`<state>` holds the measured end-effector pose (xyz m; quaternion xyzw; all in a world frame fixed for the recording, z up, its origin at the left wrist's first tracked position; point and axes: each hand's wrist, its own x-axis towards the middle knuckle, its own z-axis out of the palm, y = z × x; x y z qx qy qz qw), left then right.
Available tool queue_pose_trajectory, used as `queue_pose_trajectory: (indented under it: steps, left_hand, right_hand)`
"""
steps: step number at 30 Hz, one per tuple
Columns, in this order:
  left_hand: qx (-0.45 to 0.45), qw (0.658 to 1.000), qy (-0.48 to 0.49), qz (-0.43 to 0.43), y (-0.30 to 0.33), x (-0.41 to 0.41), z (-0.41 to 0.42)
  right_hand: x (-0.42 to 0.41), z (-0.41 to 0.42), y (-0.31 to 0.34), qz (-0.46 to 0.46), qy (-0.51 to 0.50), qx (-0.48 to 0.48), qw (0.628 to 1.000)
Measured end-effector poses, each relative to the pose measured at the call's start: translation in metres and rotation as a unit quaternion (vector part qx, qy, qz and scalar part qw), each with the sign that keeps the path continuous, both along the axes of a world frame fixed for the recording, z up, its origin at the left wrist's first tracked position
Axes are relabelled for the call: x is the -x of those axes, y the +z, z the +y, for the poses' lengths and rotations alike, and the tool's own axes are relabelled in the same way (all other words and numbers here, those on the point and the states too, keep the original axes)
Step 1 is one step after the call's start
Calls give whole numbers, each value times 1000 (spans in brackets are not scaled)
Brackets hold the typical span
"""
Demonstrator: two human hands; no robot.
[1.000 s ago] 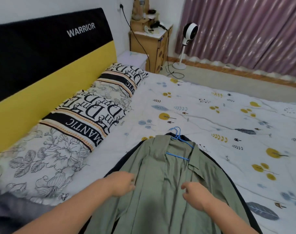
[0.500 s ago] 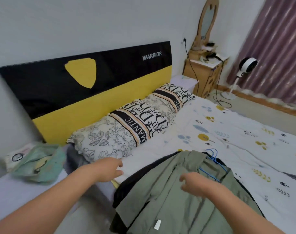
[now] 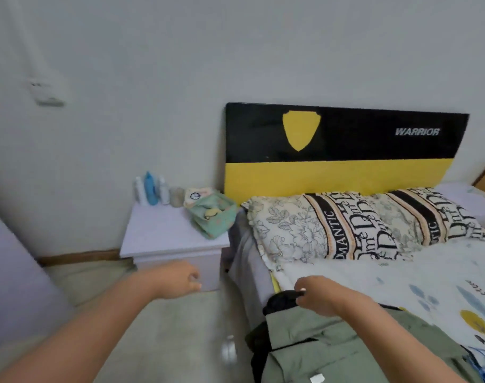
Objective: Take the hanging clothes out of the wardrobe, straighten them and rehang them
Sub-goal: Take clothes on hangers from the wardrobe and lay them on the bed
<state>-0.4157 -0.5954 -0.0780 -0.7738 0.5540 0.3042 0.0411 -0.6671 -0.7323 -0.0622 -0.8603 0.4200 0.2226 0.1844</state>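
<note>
An olive green shirt (image 3: 332, 352) lies at the near corner of the bed on top of a black garment (image 3: 280, 299), and both hang over the mattress edge. A bit of blue hanger (image 3: 484, 360) shows at the lower right. My right hand (image 3: 318, 295) rests at the top edge of the pile, thumb and fingers closed on a fold of the black garment. My left hand (image 3: 177, 280) hovers off the bed in front of the nightstand, fingers loosely curled and holding nothing. No wardrobe rail is visible.
A white nightstand (image 3: 166, 236) beside the bed carries bottles (image 3: 150, 189) and a green pouch (image 3: 213, 214). Two patterned pillows (image 3: 346, 225) lie against the black and yellow headboard (image 3: 338, 150). A pale panel (image 3: 9, 272) stands at far left. A small blurred object (image 3: 228, 352) lies on the floor.
My view has swung left from the bed's middle to its corner and the nightstand. My left hand left the shirt and moved off the bed; my right hand shifted to the black garment's edge.
</note>
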Motion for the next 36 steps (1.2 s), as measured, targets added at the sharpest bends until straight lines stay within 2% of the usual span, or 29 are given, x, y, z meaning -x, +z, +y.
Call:
queue_pose_trajectory:
  steps: [6, 10, 14, 22, 29, 36]
  left_hand:
    - [2, 992, 123, -10, 13, -68, 101]
    - [-4, 983, 186, -9, 19, -117, 174]
    - [-12, 966, 259, 0, 23, -172, 251]
    - [0, 931, 364, -15, 38, -248, 380]
    - [41, 871, 490, 0, 37, -299, 462]
    - [93, 775, 624, -39, 48, -347, 530]
  right_hand:
    - [-113, 49, -2, 15, 119, 15, 993]
    - [-191, 92, -6, -14, 181, -8, 983]
    - [-267, 150, -5, -26, 235, -39, 971]
    - [-399, 248, 0, -25, 356, -36, 933]
    - [-516, 309, 0, -32, 471, -41, 881]
    - [-636, 373, 26, -50, 538, -50, 840]
